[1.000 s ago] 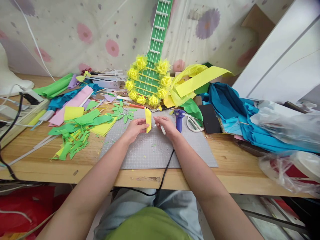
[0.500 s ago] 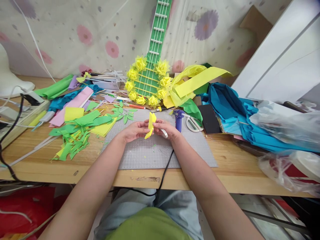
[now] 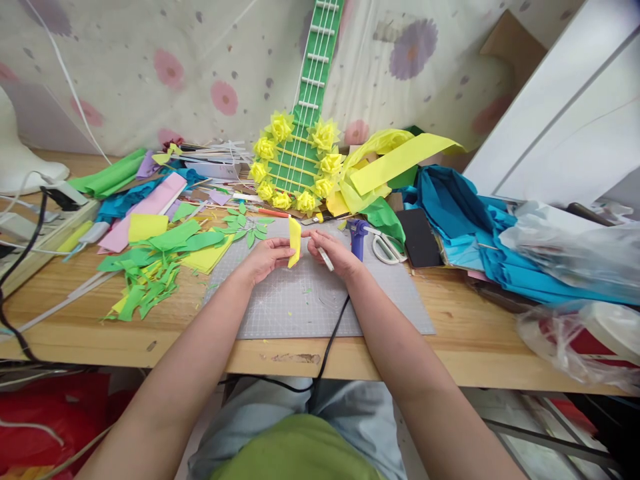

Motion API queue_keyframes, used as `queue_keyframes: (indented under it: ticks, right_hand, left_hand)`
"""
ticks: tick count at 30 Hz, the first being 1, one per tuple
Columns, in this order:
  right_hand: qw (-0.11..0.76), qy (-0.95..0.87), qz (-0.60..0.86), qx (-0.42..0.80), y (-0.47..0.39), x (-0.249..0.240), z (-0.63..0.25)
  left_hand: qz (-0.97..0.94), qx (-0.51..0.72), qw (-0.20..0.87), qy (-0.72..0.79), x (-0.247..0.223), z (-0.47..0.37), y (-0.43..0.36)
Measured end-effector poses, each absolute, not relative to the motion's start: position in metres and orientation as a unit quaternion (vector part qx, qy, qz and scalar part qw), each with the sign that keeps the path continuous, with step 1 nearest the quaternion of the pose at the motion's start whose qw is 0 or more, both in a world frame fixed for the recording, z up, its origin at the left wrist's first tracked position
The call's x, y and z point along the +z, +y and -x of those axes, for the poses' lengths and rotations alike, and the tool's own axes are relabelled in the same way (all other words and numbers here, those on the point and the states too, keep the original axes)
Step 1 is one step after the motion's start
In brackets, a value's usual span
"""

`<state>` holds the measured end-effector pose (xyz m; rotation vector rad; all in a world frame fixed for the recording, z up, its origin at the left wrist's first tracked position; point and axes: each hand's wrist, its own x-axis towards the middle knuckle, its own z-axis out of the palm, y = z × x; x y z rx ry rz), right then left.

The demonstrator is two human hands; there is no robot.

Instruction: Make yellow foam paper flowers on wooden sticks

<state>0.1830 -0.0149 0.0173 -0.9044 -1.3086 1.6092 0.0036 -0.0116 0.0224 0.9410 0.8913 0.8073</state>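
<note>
My left hand [image 3: 269, 259] pinches a folded strip of yellow crepe paper [image 3: 295, 243] between thumb and fingers, holding it upright over the grey cutting mat [image 3: 295, 307]. Just to its right, my right hand [image 3: 334, 253] is closed round what look like small white-handled scissors [image 3: 326, 259]. Only their pale handle shows clearly; I cannot make out the blades. The right fingertips point at the paper's right edge, with a narrow gap between. Behind the hands stands a green paper guitar [image 3: 295, 175] ringed with yellow paper roses.
Green and yellow paper scraps [image 3: 145, 283] lie to the left, near a green leaf spray [image 3: 245, 223]. On the right are a purple glue gun [image 3: 357, 239], other white-handled scissors [image 3: 389, 249], a black flat object [image 3: 420, 239] and blue crepe paper [image 3: 450, 200]. A black cable [image 3: 333, 340] crosses the front edge.
My right hand has let go of the yellow paper and drawn slightly right, its white handle turning. The paper has shifted a little left in my left hand.
</note>
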Motion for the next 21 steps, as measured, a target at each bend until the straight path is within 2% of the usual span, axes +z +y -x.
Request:
queue_keyframes:
  ticks: [6,13,21]
  right_hand:
    - [0.409,-0.547,0.402,0.61,-0.0165,0.0193,-0.1817]
    - [0.376,-0.534,0.347,0.673,-0.0145,0.0195,-0.1793]
    - [0.351,-0.525,0.409,0.659,-0.0095,0.0106,-0.1798]
  left_hand:
    - [-0.409,0.473,0.613,0.482,0.018,-0.007,-0.0085]
    - [-0.383,0.417,0.722,0.398,0.0241,-0.0038,-0.0108]
    - [-0.408,0.394,0.73,0.381,0.0248,-0.0064,-0.0139]
